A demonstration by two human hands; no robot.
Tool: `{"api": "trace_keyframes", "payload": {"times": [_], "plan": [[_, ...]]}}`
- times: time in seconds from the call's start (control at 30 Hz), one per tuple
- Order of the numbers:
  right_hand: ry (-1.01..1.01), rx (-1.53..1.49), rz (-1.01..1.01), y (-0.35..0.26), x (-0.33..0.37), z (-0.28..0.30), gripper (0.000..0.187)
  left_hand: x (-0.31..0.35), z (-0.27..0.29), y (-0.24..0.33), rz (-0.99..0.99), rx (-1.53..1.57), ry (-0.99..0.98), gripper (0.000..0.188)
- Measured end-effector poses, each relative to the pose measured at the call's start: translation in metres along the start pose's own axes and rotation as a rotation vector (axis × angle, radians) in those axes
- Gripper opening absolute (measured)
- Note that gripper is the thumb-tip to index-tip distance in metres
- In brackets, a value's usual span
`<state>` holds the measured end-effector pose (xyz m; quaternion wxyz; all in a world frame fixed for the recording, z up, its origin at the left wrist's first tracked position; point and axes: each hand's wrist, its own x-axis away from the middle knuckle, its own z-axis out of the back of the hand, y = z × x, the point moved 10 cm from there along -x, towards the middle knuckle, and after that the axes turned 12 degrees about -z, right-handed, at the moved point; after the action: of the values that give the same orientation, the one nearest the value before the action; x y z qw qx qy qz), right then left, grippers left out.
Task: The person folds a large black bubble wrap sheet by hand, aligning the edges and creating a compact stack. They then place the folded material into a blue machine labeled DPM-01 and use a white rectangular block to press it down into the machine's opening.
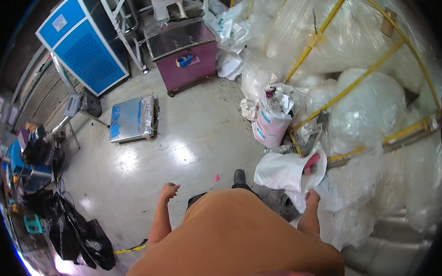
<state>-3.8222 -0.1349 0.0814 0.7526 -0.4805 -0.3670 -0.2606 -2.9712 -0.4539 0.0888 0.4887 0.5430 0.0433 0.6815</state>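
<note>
My right hand (312,197) is closed on the edge of a white woven sack (276,171). The sack lies tilted on its side, its mouth open beside that hand. Something pink and grey (310,164) shows inside the mouth. My left hand (170,190) hangs in the air over the floor, away from any object. Its fingers are curled in, and nothing shows in them. A small pink scrap (217,178) lies on the floor between my left hand and the sack.
A filled white sack (271,120) stands beyond, near yellow bars (347,90) and bulky clear plastic bags (367,109). Ahead are a floor scale (130,118), a purple wheeled bin (188,66) and a blue cabinet (90,52). Black plastic sheeting (79,233) lies at left.
</note>
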Motion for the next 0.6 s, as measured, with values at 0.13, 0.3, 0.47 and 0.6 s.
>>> {"api": "trace_keyframes", "payload": {"times": [0.13,0.3,0.47,0.6], "plan": [[0.222,0.015,-0.098,-0.029,-0.038,-0.003,0.030,0.031,-0.037,0.028,0.152,0.247,-0.042,0.057],[0.084,0.167,-0.178,-0.051,-0.081,-0.029,0.026,0.049,-0.042,0.041,0.211,0.273,0.051,0.058],[0.014,0.250,-0.045,-0.064,-0.140,-0.076,0.016,0.073,-0.041,0.051,0.268,0.321,0.135,0.058],[0.139,0.548,0.233,-0.090,-0.181,-0.127,0.021,0.073,-0.059,0.036,0.271,0.387,0.185,0.058]]}}
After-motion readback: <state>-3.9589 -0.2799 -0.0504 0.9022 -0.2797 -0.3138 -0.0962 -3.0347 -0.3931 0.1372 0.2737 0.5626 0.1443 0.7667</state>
